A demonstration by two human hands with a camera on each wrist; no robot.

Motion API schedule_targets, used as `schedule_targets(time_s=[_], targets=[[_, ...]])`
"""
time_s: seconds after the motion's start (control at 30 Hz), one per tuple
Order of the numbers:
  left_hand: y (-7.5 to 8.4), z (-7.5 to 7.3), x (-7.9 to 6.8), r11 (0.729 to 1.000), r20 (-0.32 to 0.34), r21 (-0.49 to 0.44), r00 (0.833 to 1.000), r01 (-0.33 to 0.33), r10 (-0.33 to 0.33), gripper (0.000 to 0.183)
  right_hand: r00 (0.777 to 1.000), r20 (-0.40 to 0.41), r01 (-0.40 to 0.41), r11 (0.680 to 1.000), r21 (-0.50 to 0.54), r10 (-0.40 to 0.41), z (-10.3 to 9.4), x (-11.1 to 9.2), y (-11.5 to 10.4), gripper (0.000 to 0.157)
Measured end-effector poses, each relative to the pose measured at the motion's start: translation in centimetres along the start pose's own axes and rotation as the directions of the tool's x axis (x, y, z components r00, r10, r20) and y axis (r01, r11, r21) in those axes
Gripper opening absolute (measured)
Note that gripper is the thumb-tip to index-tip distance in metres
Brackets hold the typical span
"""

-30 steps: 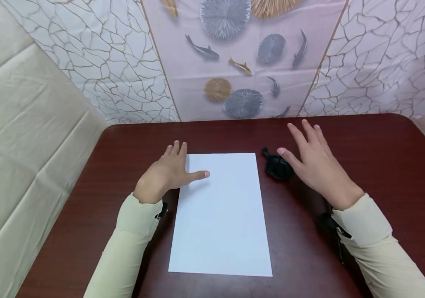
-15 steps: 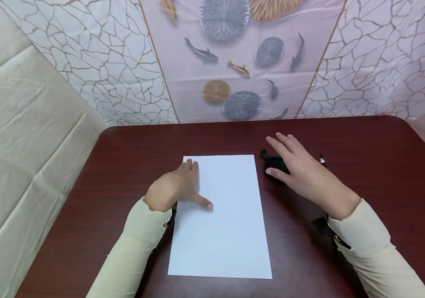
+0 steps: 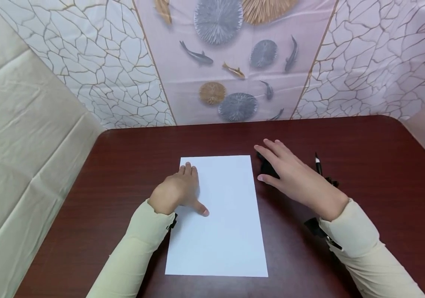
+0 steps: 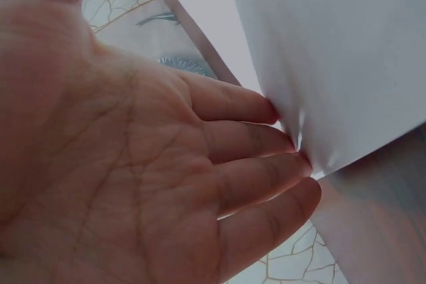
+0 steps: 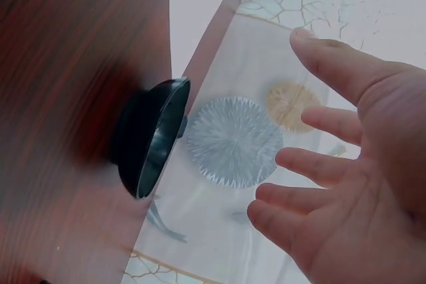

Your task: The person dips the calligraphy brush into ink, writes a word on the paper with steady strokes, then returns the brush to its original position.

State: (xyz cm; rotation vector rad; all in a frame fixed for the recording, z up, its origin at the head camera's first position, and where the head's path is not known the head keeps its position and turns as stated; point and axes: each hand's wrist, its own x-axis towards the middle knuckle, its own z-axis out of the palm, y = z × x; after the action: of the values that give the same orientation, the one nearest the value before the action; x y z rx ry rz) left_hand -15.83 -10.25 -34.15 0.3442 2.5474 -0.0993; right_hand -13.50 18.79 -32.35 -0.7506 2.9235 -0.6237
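A blank white sheet of paper lies lengthwise on the dark red table. My left hand is over its upper left part, fingers straight and thumb spread out across the sheet. In the left wrist view the fingertips meet the paper near its edge. My right hand hovers to the right of the sheet, fingers spread, holding nothing. Just below its fingers stands a small black bowl, partly hidden by the hand in the head view. The right wrist view shows the bowl on the table, apart from the fingers.
Right of the right hand lies a slim black stick with a white band and a pointed tip. A small dark object shows beside the right wrist. A patterned cloth hangs behind the table, and a cream cloth on the left.
The left hand has come right and toward the body, onto the sheet. The right hand has moved left and lower, over the bowl, uncovering the black stick.
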Motion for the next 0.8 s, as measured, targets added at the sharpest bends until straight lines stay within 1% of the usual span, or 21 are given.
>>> schedule_targets(time_s=[0.17,0.27,0.37,0.47,0.6,0.67,0.8], targets=[[-0.3,0.1,0.0,1.000,0.014,-0.009,1.000,-0.022,0.022,0.139,1.000,0.000,0.026,1.000,0.009,-0.026,0.6,0.0,-0.8,0.071],[-0.6,0.0,0.1,0.998,0.011,-0.005,0.998,-0.055,0.055,0.140,0.998,-0.011,0.055,0.998,-0.002,-0.055,0.8,0.1,-1.5,0.068],[-1.2,0.2,0.0,0.996,0.005,-0.024,0.996,-0.087,0.087,0.140,0.995,-0.035,0.091,0.996,-0.021,-0.092,0.9,0.2,-2.1,0.064],[-1.9,0.6,-0.1,0.992,0.006,-0.034,0.992,-0.125,0.125,0.140,0.995,-0.047,0.087,0.995,-0.040,-0.089,1.0,0.2,-2.3,0.062],[-2.4,0.9,-0.4,0.982,0.008,-0.053,0.983,-0.180,0.181,0.139,0.997,-0.039,0.064,0.996,-0.054,-0.066,1.1,0.0,-2.3,0.062],[-2.4,0.8,-0.5,0.977,0.008,-0.063,0.979,-0.202,0.202,0.139,0.996,-0.043,0.073,0.995,-0.061,-0.076,1.1,-0.1,-2.4,0.061],[-2.2,0.6,-0.8,0.970,0.028,-0.068,0.972,-0.233,0.235,0.140,0.989,-0.069,0.123,0.990,-0.066,-0.127,1.6,-0.2,-2.7,0.058]])
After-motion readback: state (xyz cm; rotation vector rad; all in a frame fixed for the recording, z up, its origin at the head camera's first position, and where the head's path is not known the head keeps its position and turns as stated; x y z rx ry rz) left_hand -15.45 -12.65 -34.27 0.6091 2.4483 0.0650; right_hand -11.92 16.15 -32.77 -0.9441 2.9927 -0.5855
